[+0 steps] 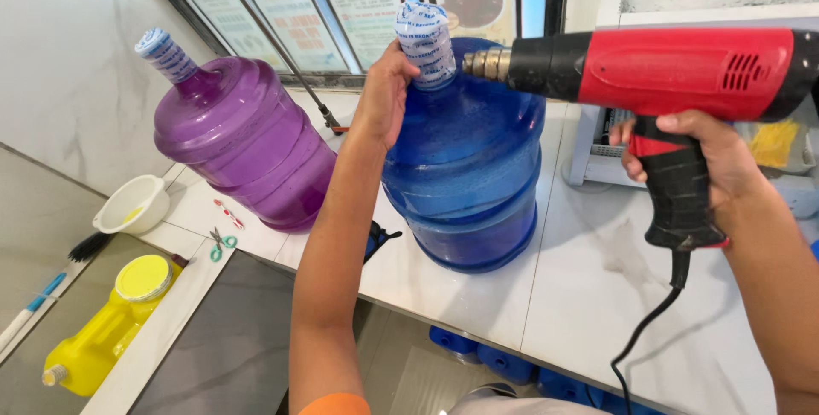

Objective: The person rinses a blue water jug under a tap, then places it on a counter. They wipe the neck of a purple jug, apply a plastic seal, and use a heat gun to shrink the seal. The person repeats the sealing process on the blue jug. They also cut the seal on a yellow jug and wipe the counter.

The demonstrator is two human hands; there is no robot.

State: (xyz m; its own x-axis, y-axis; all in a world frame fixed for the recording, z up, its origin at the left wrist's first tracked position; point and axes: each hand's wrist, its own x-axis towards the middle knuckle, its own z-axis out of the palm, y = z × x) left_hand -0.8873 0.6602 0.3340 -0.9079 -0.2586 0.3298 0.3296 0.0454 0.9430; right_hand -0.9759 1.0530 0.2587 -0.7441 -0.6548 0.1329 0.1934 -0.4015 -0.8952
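left hand (381,95) grips blue jug (465,168) neck; right hand (695,159) clutches heat gun (648,69), nozzle at cap wrap (425,40); shrinking underway, likely needs turning.

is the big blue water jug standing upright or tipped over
Upright. The blue jug stands on its base on the white counter, neck pointing up, with the left hand at its sleeved cap.
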